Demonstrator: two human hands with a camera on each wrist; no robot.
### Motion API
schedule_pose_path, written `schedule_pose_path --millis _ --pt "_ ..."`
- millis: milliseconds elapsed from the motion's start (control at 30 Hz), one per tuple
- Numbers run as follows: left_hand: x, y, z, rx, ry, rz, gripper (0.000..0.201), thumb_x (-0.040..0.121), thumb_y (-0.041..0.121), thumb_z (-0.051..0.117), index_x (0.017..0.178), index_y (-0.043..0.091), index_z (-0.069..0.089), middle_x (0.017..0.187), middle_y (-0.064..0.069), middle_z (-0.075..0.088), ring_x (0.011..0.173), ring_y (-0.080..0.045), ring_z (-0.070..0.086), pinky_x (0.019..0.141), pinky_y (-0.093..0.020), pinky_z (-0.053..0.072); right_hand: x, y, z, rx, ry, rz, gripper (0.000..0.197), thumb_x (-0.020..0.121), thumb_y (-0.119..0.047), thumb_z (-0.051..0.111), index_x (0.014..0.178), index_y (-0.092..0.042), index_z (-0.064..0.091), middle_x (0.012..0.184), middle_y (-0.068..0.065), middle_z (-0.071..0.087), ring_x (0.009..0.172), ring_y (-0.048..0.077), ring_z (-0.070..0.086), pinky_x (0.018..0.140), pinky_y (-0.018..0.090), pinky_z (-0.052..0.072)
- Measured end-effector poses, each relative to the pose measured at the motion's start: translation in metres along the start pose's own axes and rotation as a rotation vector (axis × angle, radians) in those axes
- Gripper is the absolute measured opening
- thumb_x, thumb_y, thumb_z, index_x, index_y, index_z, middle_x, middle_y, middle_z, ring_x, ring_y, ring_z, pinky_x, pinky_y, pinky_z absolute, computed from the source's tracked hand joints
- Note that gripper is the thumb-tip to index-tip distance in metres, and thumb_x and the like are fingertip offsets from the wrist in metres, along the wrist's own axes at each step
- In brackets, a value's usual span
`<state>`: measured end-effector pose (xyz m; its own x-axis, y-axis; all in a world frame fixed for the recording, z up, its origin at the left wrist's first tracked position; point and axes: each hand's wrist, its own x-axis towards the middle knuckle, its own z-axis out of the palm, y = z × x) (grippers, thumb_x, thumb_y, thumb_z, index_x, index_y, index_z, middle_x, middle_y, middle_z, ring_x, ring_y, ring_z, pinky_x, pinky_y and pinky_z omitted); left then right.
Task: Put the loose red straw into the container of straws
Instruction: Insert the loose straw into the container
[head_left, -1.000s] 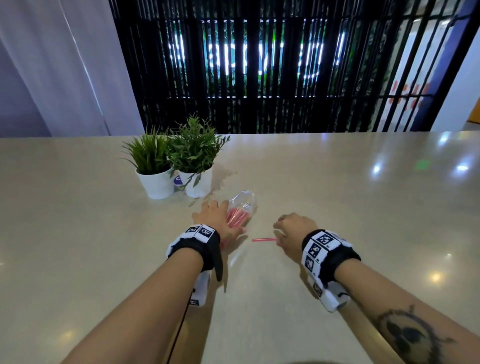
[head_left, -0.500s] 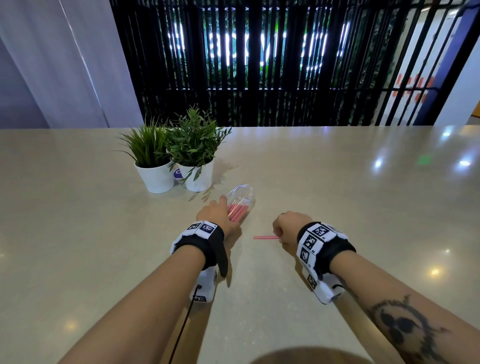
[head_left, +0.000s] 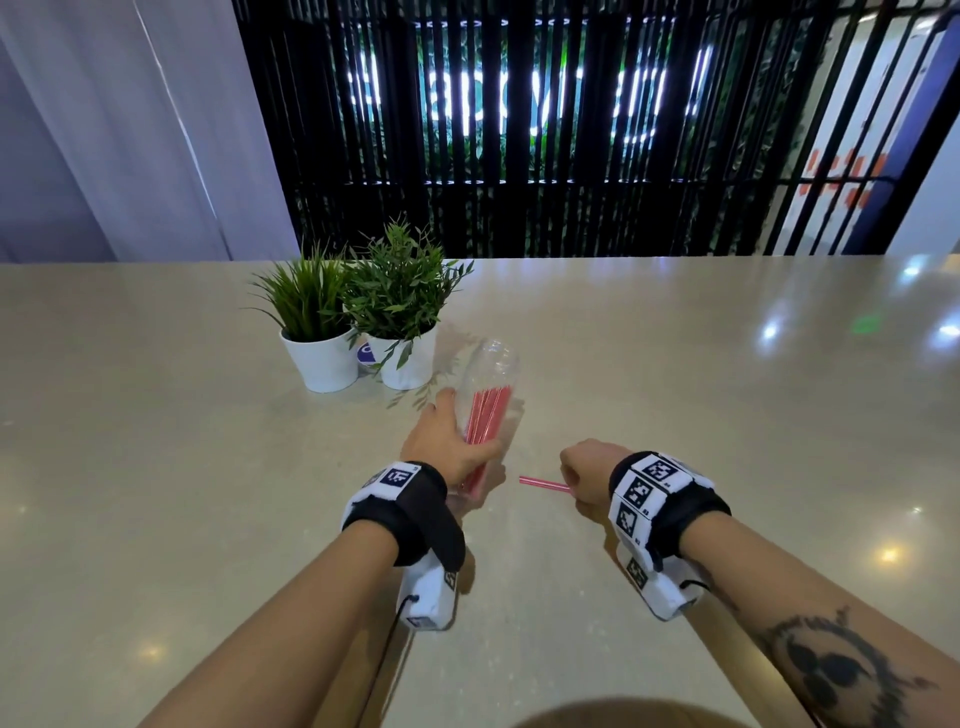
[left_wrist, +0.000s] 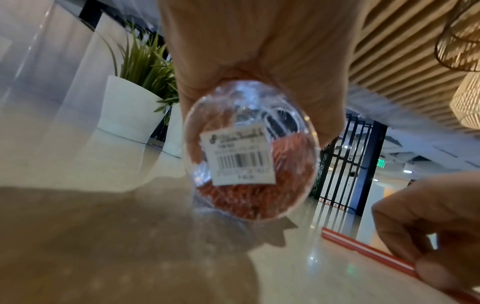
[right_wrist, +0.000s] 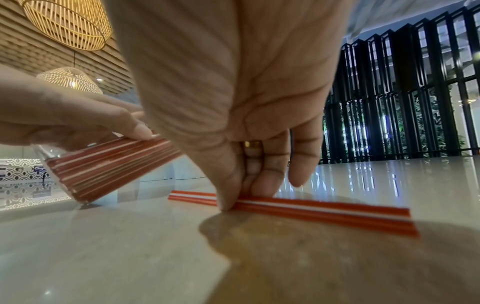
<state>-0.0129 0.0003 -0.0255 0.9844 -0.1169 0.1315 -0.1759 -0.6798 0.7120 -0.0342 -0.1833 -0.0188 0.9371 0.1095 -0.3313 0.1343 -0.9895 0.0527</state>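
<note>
A clear plastic container (head_left: 488, 395) of red-and-white straws is tilted over the beige table (head_left: 156, 467), its open end pointing away from me. My left hand (head_left: 447, 447) grips its lower part; a barcode label sits on the container base (left_wrist: 244, 162). The loose red straw (head_left: 543, 483) lies flat on the table to the right of the container. My right hand (head_left: 584, 470) pinches the loose straw (right_wrist: 324, 209) near its middle between thumb and fingertips, against the tabletop. In the left wrist view the straw (left_wrist: 363, 248) runs under the right hand (left_wrist: 436, 236).
Two small green plants in white pots (head_left: 322, 358) (head_left: 408, 358) stand just behind and left of the container. Black slatted screens (head_left: 519, 130) rise beyond the table's far edge. Woven lamps (right_wrist: 67, 22) hang overhead.
My left hand has lifted and tilted the container, so more of its length shows. My right hand has closed on the loose straw and drawn slightly toward me.
</note>
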Motion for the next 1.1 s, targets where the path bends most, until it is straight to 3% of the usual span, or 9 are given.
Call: schedule_pose_path --millis 100,200,367,533,667,767,900,1000,1100 --pt "-0.004 -0.001 0.000 -0.088 0.018 0.019 0.095 0.061 0.036 0.072 0.138 0.014 0.021 0.130 -0.017 0.041 0.116 -0.033 0.045 0.099 -0.049 0.041 -0.001 0.006 0.006 0.120 0.046 -0.019 0.013 0.083 -0.002 0.049 0.090 -0.012 0.045 0.102 0.015 0.060 0.080 0.026 0.051 0.074 0.037 0.045" --pt "-0.010 0.005 -0.002 -0.182 0.064 0.039 0.094 0.054 0.037 0.073 0.133 0.016 0.027 0.116 -0.012 0.043 0.107 -0.030 0.049 0.094 -0.044 0.044 0.001 0.011 0.011 0.200 0.072 -0.021 0.028 0.083 -0.001 0.048 0.110 -0.008 0.044 0.108 0.017 0.060 0.081 0.027 0.052 0.077 0.040 0.048" --pt "-0.016 0.017 -0.002 -0.275 0.157 0.075 0.083 0.047 0.043 0.078 0.116 0.019 0.037 0.104 -0.003 0.043 0.097 -0.022 0.047 0.085 -0.033 0.043 0.002 0.016 0.004 0.185 0.185 0.005 0.021 0.080 -0.007 0.051 0.098 -0.011 0.060 0.099 0.012 0.065 0.087 0.029 0.062 0.069 0.032 0.046" --pt "-0.023 0.024 0.001 -0.226 0.184 0.120 0.077 0.057 0.047 0.079 0.117 0.018 0.041 0.108 0.001 0.043 0.102 -0.018 0.046 0.094 -0.037 0.043 -0.015 0.033 -0.057 0.620 0.677 -0.035 0.018 0.081 -0.004 0.054 0.099 -0.003 0.056 0.085 0.017 0.065 0.082 0.030 0.060 0.074 0.040 0.047" --pt "-0.027 0.029 0.004 -0.220 0.146 0.151 0.088 0.052 0.056 0.076 0.121 0.017 0.037 0.118 -0.001 0.057 0.102 -0.020 0.057 0.093 -0.043 0.047 -0.039 0.031 -0.121 0.971 0.969 -0.224 0.047 0.082 0.003 0.056 0.124 -0.007 0.039 0.064 -0.002 0.051 0.068 0.022 0.057 0.068 0.037 0.054" --pt "-0.030 0.033 0.004 -0.189 0.156 0.155 0.092 0.051 0.060 0.073 0.122 0.016 0.036 0.115 -0.003 0.062 0.100 -0.021 0.061 0.091 -0.040 0.048 -0.052 0.019 -0.153 0.985 1.034 -0.358 0.066 0.083 0.002 0.056 0.139 -0.017 0.026 0.063 -0.005 0.052 0.064 0.011 0.056 0.069 0.019 0.053" --pt "-0.030 0.033 0.003 -0.157 0.139 0.150 0.098 0.049 0.064 0.073 0.125 0.018 0.031 0.117 -0.002 0.061 0.100 -0.019 0.061 0.090 -0.041 0.049 -0.053 0.003 -0.167 0.866 1.046 -0.424 0.072 0.084 0.001 0.055 0.144 -0.019 0.020 0.063 -0.002 0.052 0.067 0.013 0.056 0.083 0.026 0.054" --pt "-0.032 0.035 0.001 -0.166 0.145 0.156 0.100 0.046 0.068 0.071 0.124 0.021 0.030 0.117 -0.002 0.062 0.101 -0.018 0.060 0.090 -0.042 0.049 -0.049 -0.003 -0.169 0.833 1.093 -0.379 0.066 0.083 0.002 0.056 0.139 -0.017 0.027 0.061 -0.003 0.050 0.058 0.005 0.050 0.070 0.010 0.050" --pt "-0.033 0.036 0.000 -0.182 0.148 0.159 0.101 0.045 0.069 0.071 0.124 0.023 0.029 0.117 -0.002 0.061 0.103 -0.018 0.059 0.092 -0.043 0.048 -0.044 -0.011 -0.164 0.804 1.064 -0.346 0.062 0.083 0.001 0.056 0.136 -0.014 0.028 0.068 0.006 0.058 0.059 0.011 0.053 0.068 0.020 0.048"
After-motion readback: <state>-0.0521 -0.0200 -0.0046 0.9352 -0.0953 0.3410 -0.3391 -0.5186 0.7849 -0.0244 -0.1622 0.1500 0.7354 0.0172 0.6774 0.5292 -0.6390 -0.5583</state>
